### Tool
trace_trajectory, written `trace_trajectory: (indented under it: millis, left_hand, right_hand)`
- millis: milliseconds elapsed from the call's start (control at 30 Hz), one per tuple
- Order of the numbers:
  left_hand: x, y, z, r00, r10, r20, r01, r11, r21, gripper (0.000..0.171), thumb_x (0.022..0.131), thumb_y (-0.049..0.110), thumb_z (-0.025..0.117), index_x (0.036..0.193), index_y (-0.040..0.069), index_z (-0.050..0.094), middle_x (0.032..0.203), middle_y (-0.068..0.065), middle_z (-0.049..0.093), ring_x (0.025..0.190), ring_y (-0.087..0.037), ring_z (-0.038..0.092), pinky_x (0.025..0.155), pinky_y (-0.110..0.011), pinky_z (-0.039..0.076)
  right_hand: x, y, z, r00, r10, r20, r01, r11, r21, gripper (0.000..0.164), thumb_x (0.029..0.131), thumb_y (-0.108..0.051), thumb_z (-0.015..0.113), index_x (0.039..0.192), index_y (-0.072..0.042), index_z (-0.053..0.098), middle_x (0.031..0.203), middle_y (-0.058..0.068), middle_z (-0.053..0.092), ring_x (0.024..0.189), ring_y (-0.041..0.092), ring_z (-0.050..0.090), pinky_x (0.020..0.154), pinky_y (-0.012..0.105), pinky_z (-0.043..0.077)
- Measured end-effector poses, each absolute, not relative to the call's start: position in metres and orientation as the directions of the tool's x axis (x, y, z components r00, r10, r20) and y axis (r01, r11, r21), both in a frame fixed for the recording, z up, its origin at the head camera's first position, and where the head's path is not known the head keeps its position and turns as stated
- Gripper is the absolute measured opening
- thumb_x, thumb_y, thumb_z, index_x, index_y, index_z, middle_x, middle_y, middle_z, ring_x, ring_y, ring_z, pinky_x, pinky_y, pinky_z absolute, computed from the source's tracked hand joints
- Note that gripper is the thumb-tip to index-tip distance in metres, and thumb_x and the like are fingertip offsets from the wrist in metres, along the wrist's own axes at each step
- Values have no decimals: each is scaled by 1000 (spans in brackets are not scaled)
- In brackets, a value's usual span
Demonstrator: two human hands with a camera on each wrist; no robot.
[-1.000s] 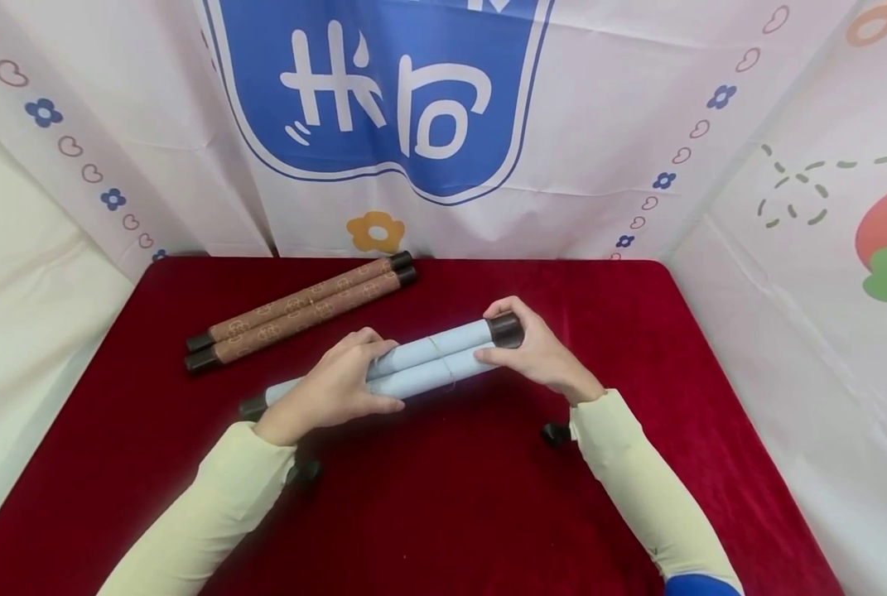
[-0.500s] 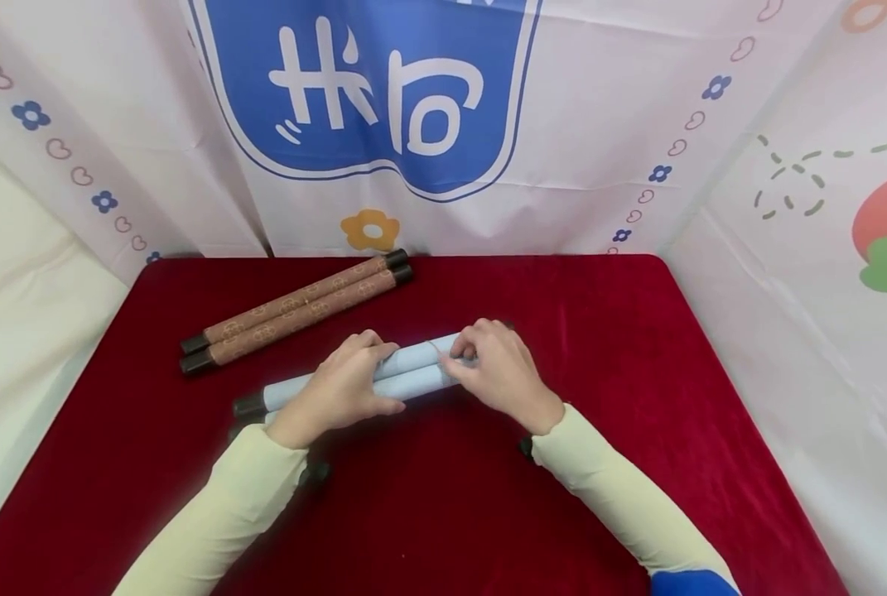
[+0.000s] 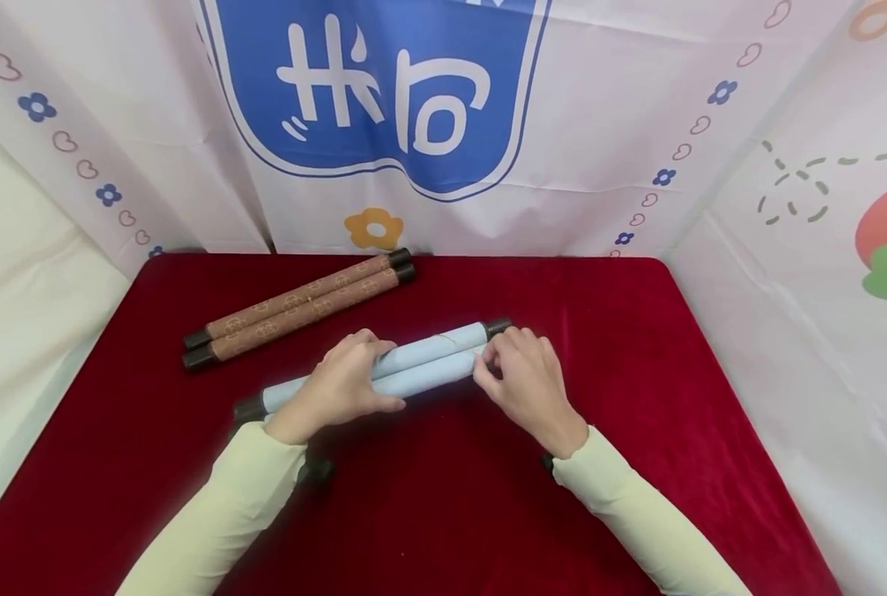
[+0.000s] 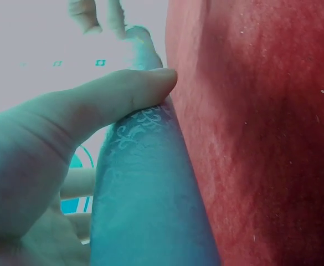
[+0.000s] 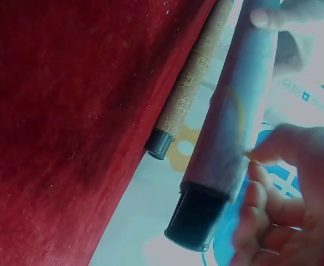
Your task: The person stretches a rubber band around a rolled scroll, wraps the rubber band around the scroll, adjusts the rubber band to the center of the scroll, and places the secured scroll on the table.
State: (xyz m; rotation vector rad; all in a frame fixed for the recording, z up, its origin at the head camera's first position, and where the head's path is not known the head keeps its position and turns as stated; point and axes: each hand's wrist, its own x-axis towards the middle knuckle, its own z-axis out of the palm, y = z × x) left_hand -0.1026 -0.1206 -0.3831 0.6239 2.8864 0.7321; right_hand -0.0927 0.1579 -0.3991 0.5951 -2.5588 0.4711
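Observation:
A light blue scroll (image 3: 430,371), two rolls side by side with dark end knobs (image 3: 498,326), lies slanted in front of me. My left hand (image 3: 337,382) grips it left of the middle; in the left wrist view the thumb (image 4: 145,88) lies across a roll with a pale swirl pattern. Close to the scroll's right end, my right hand (image 3: 527,382) pinches a thin string (image 5: 240,113) that loops over the rolls. The right wrist view shows that string drawn taut to thumb and forefinger. My left hand and forearm cover the scroll's lower left part.
Farther back on the left, a brown patterned scroll (image 3: 305,308) with black knobs lies on the red velvet tabletop (image 3: 622,348). A printed white cloth (image 3: 592,165) hangs behind the table, and more cloth stands on both sides.
My right hand left the scroll's right end, took the string near the middle and drew it rightward along the rolls. The left hand kept its grip; the scroll's right end came down slightly.

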Motion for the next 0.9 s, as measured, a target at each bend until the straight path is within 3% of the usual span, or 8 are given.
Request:
trace_trajectory:
  millis: [200, 400, 633, 767, 900]
  left_hand:
    - [-103, -117, -383, -914, 406, -13, 349, 802, 485, 80, 71, 36, 98, 136, -1, 68, 114, -14, 67, 102, -27, 62, 83, -46, 56]
    - [-100, -109, -387, -908, 418, -33, 360, 818, 450, 81, 70, 36, 99, 137, 3, 68, 114, -11, 66, 103, -27, 61, 78, -44, 57]
    - [-96, -97, -384, -902, 432, 3, 394, 818, 419, 80, 69, 37, 99, 134, 2, 70, 110, -10, 66, 98, -25, 59, 77, -41, 56]
    - [-98, -98, -383, -910, 415, 2, 373, 814, 445, 79, 69, 37, 99, 133, 1, 70, 108, -12, 66, 95, -25, 61, 74, -42, 57]
    - [-102, -104, -381, -929, 369, -13, 315, 811, 493, 77, 72, 36, 97, 132, -3, 69, 107, -16, 68, 93, -26, 62, 75, -44, 57]
  right_hand:
    - [-87, 161, -399, -816, -361, 451, -487, 851, -199, 14, 85, -15, 76, 73, -13, 69, 68, -1, 59, 62, 15, 49, 57, 27, 34]
    - [-101, 163, -394, -826, -278, 491, -437, 866, -244, 12, 85, -9, 71, 73, -6, 70, 64, 4, 59, 56, 18, 46, 51, 28, 35]
    - [-107, 152, -398, -828, -292, 478, -446, 860, -247, 13, 85, -10, 69, 72, -8, 69, 66, 4, 60, 56, 17, 46, 51, 29, 37]
    - [-103, 151, -398, -837, -306, 453, -451, 855, -255, 12, 86, -11, 70, 74, -8, 69, 66, 4, 59, 57, 17, 46, 52, 29, 37]
    - [-95, 156, -397, -846, -358, 395, -465, 858, -219, 18, 83, -10, 71, 66, -12, 63, 63, 1, 53, 57, 16, 43, 51, 29, 34]
